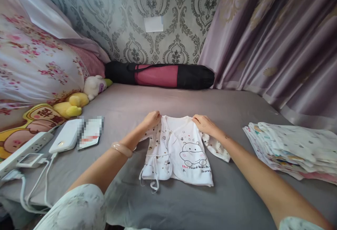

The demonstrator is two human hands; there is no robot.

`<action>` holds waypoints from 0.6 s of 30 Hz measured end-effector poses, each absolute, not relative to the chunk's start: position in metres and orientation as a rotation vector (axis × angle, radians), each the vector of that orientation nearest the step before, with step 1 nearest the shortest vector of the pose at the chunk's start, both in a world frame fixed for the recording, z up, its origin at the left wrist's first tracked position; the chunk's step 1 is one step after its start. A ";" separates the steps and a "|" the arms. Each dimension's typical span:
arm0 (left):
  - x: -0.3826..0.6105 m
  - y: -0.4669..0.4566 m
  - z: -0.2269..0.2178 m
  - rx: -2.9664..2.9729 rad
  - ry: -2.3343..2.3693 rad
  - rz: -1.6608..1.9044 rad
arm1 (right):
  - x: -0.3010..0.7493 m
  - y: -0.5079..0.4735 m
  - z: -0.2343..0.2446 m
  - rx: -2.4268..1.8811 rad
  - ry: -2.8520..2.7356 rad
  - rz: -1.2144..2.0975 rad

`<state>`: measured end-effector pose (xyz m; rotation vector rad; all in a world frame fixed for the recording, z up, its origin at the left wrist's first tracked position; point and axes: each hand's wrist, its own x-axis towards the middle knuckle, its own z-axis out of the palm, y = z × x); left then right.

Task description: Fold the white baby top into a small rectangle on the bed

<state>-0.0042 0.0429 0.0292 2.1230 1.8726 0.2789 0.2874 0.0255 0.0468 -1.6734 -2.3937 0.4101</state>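
A small white baby shirt [179, 152] with a cartoon hippo print and tie strings lies flat on the grey bed sheet [168, 103]. My left hand [151, 119] pinches the shirt's left shoulder, fingers closed on the fabric. A pale bangle sits on that wrist. My right hand [204, 123] rests on the right shoulder of the shirt, fingers curled onto the cloth. Both short sleeves stick out to the sides.
A stack of folded printed cloths [292, 151] lies at the right. At the left are a white power bank [64, 140], a phone [89, 133], a power strip [23, 149] with cables, plush toys [79, 100] and floral bedding. A black-and-pink rolled bag [160, 75] lies along the wall; curtains hang at the right.
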 end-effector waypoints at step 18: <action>-0.018 0.118 0.020 2.599 1.820 0.158 | 0.273 0.101 0.038 -1.824 -2.613 0.013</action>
